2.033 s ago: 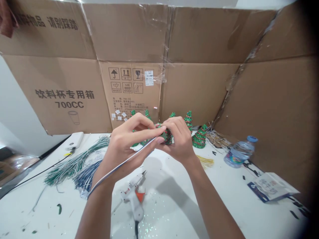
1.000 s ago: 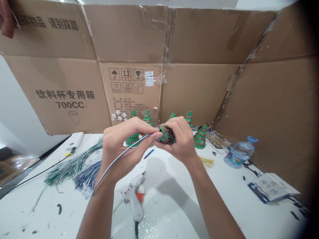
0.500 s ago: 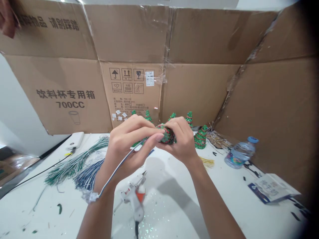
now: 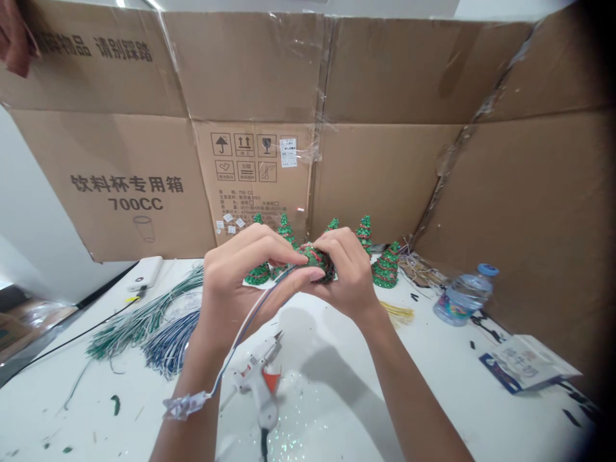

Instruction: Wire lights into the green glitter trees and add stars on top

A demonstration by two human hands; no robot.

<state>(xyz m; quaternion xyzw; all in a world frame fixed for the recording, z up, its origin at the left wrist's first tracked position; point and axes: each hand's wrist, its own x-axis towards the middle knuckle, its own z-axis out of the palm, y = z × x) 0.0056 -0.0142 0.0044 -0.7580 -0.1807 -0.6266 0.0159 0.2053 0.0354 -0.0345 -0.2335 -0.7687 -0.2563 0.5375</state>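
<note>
A miniature Christmas tree [image 4: 316,257], green and glittery with red trim, is tipped over between my two hands above the table. My right hand [image 4: 349,273] is wrapped round it. My left hand [image 4: 245,273] is closed, thumb and index finger against the tree's near end, pinching thin blue and white wires [image 4: 235,343]. These wires curve back over my left wrist to a crinkled clear-plastic wrapped end [image 4: 185,405]. Where they meet the tree is hidden by my fingers. Below my hands lies a white glue gun [image 4: 262,378] with an orange trigger.
Several finished-looking trees [image 4: 386,266] stand behind my hands. Bundles of green wires [image 4: 144,314] and blue wires [image 4: 173,340] lie left. A water bottle [image 4: 464,295] and a printed packet [image 4: 527,364] are right. Cardboard walls [image 4: 385,173] enclose the back; another person's hand [image 4: 17,38] shows top left.
The tree has turned slightly in my hands, showing more of its green end. My left hand has shifted a little left, and the wires with their wrapped end have swung to the right.
</note>
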